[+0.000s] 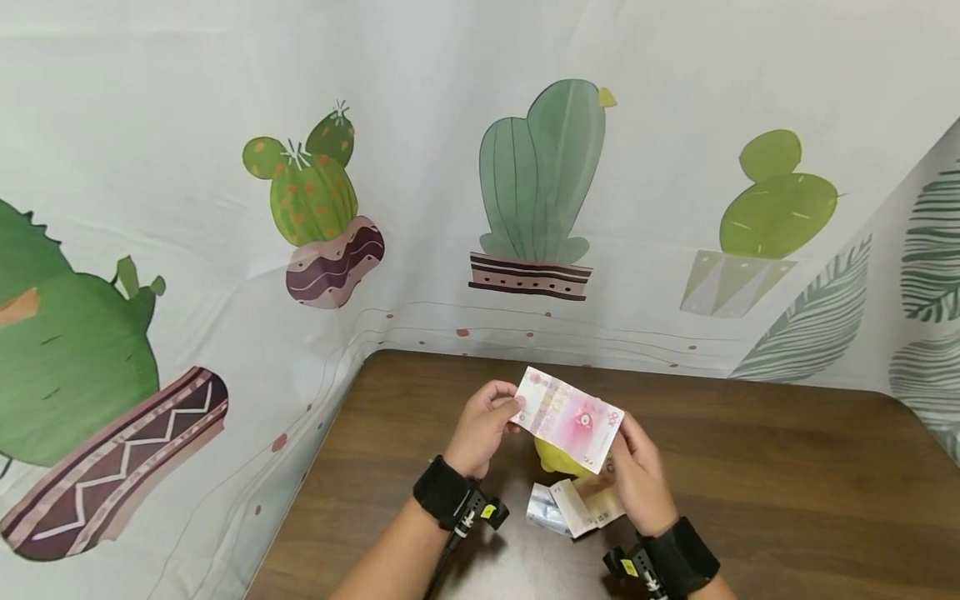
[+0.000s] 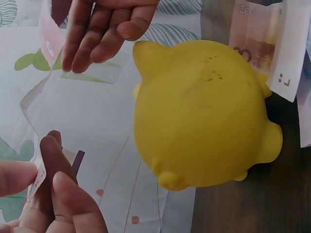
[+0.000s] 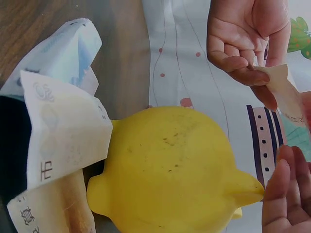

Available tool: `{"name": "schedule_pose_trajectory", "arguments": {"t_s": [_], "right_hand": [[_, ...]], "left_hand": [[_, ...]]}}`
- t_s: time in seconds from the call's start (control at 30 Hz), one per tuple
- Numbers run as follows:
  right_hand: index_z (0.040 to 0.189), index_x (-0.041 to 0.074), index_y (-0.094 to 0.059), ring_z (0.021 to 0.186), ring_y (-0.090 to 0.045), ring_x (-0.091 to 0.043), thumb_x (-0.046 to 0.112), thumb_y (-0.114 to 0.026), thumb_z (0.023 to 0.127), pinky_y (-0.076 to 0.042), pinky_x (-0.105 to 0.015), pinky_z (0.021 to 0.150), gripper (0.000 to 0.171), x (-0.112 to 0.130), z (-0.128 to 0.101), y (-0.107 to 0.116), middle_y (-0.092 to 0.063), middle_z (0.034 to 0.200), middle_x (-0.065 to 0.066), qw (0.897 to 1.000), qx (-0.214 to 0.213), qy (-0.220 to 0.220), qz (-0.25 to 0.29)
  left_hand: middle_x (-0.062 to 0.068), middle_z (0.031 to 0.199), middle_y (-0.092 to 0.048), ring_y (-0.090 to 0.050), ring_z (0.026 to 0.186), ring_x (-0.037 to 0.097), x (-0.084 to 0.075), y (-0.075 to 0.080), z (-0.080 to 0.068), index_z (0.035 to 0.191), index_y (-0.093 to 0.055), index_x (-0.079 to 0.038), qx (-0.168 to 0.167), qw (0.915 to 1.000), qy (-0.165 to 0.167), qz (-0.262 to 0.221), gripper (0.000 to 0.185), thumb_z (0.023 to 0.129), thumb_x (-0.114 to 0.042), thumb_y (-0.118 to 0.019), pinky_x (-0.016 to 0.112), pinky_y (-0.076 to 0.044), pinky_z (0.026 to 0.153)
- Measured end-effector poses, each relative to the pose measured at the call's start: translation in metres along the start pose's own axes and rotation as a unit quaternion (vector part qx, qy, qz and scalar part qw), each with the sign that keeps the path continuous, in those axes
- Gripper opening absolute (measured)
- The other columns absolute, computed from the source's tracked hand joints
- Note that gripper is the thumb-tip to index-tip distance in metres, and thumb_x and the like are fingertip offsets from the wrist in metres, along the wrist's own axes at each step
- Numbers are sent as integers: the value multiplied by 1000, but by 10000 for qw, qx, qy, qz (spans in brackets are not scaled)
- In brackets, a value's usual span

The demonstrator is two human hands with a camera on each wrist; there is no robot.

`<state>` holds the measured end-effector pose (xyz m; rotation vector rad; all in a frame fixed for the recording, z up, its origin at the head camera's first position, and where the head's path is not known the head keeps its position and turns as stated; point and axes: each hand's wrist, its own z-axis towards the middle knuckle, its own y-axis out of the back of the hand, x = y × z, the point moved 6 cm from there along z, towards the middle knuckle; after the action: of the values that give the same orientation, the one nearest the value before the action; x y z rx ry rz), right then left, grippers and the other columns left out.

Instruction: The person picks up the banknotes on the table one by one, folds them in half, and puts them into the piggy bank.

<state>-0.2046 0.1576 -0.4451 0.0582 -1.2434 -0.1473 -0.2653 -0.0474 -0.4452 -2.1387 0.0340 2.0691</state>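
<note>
Brown wooden tabletop [image 1: 780, 475] lies beneath the pink-and-white paper banknote [image 1: 561, 415], which the left hand [image 1: 480, 429] and right hand [image 1: 642, 483] pinch at its 2 ends; probably light, limp, easily creased, best held by the edges.

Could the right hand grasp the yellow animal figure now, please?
Probably yes: the yellow animal figure is close, its top uncovered, but the right hand should first release the pink 100 banknote.

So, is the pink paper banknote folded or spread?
Spread, though not flat: the pink paper banknote spans from left hand to right hand, broad face showing; the left wrist view shows bends.
</note>
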Motion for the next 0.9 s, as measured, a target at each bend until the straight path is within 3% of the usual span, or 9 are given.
{"name": "schedule_pose_trajectory", "arguments": {"t_s": [0.13, 0.33, 0.53, 0.63, 0.8, 0.9], "right_hand": [[144, 1, -49, 80, -61, -7, 13, -37, 110, -54, -28, 63, 38, 1, -1, -6, -64, 108, 4, 9996, 283, -23, 19], [147, 0, -44, 83, -63, -8, 10, -35, 110, -55, -29, 62, 40, 2, -2, -11, -63, 116, -13, 9979, 623, 104, 128], [148, -2, -42, 97, -64, -7, 10, -34, 110, -55, -25, 80, 40, 3, -1, -14, -60, 127, -24, 9957, 866, 286, 134], [147, -3, -41, 101, -64, -5, 7, -37, 109, -55, -24, 84, 40, 3, -1, -15, -62, 127, -19, 9941, 984, 395, 238], [143, -10, -38, 100, -63, -4, -1, -40, 106, -56, -23, 82, 38, 4, -2, -18, -64, 122, 4, 9877, 1232, 625, 734], [141, -11, -37, 96, -63, -4, -2, -42, 105, -57, -24, 79, 37, 4, -3, -20, -64, 116, 4, 9848, 1348, 580, 934]], "left_hand": [[-1, 82, -66, -58, 73, 10, 0, -2, -3, 111, -56, 5, -1, 10000, 1, 1, 17, 96, -3, -56, 28, -50, 72], [4, 88, -70, -59, 75, 11, 0, -6, -6, 110, -55, 5, 36, 10000, -51, 75, 16, 96, -3, -57, 28, -50, 71], [8, 90, -71, -59, 76, 11, 5, -9, -5, 110, -56, 5, -1, 9998, -65, 178, 17, 95, -2, -58, 29, -50, 72], [10, 90, -72, -59, 75, 11, 6, -9, -5, 110, -56, 5, -30, 9997, -83, 209, 17, 95, -3, -58, 32, -51, 73], [16, 94, -73, -59, 74, 11, 8, -13, -7, 109, -56, 5, -30, 9994, -89, 347, 17, 95, -3, -58, 31, -52, 72], [16, 93, -73, -58, 72, 11, 8, -17, -10, 109, -56, 5, -2, 9990, -123, 421, 17, 94, -3, -59, 26, -51, 68]]}}
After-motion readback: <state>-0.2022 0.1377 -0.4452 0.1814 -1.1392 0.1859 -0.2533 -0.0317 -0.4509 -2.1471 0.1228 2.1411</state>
